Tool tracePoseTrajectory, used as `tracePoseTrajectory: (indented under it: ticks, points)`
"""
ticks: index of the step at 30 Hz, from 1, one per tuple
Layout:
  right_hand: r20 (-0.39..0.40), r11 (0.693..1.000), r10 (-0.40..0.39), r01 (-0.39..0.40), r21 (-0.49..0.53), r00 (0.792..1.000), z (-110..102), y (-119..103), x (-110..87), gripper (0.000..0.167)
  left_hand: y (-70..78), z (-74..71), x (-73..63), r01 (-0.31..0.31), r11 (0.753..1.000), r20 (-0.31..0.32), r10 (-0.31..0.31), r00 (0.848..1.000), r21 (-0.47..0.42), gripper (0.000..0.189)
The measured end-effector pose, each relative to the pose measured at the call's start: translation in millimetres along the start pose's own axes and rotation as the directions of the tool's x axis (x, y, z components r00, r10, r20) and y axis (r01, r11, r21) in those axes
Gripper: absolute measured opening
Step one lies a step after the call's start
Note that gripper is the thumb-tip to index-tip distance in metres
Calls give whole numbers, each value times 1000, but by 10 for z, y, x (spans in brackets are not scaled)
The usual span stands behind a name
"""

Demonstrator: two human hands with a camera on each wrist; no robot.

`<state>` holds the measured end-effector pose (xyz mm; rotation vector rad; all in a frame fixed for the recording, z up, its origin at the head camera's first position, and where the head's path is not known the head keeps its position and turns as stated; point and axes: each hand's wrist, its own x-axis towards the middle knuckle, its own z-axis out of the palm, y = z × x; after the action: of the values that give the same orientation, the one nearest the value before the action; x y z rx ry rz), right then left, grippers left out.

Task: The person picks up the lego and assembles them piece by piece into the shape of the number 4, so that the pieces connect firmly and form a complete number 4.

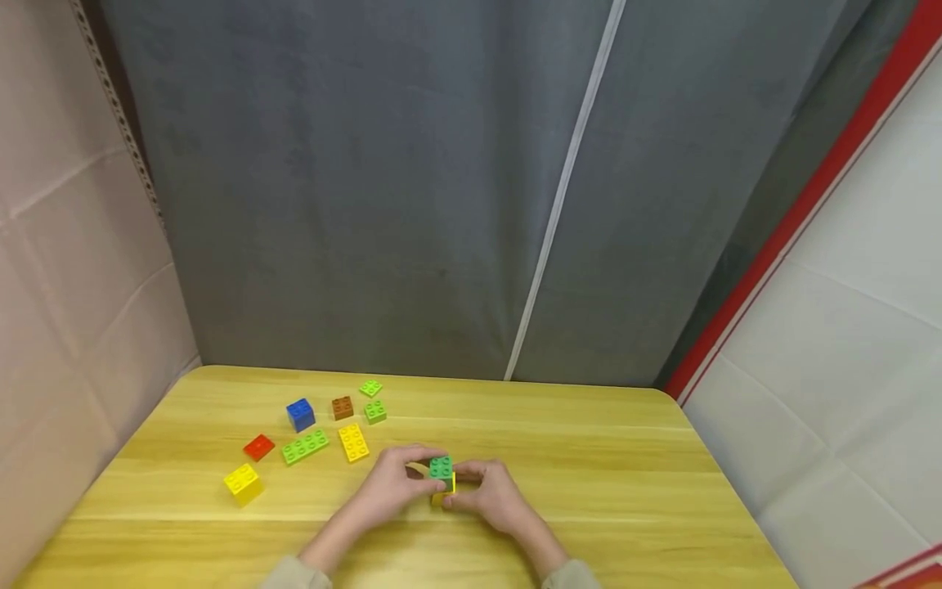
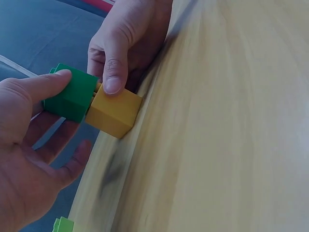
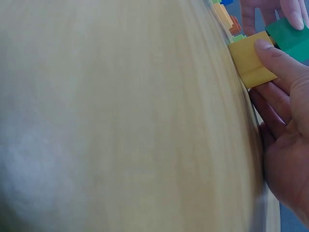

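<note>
Near the front middle of the table, my left hand (image 1: 397, 484) pinches a green toy brick (image 1: 441, 469) between thumb and fingers. My right hand (image 1: 495, 493) grips a yellow toy brick (image 2: 115, 112) with its thumb on one side. The green brick sits on the yellow one's studded side; in the left wrist view a narrow gap with studs shows between them. In the right wrist view the yellow brick (image 3: 253, 59) is close over the tabletop, and the green brick (image 3: 289, 39) is partly cut off by the frame edge.
Left of my hands lie several loose bricks: a tall yellow one (image 1: 244, 484), a red plate (image 1: 259, 447), a blue brick (image 1: 301, 415), a long lime one (image 1: 305, 447), a flat yellow one (image 1: 354, 442) and a brown one (image 1: 342, 407). Behind the wooden table (image 1: 625, 474) hangs a grey curtain (image 1: 368, 204).
</note>
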<state>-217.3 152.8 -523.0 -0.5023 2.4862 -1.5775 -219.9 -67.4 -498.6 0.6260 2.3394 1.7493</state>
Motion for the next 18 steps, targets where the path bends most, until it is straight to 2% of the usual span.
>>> tracePoseTrajectory:
  ticks: [5,18]
  points:
    - [-1,1000,-8,8,4,1000,4,-2,1,37,-14,9,11,2,1000,6,-1,1000,-30,40]
    - [-4,1000,9,-9,6,1000,12,-8,-4,38,6,18,20,-2,1000,-30,2,1000,-24,33]
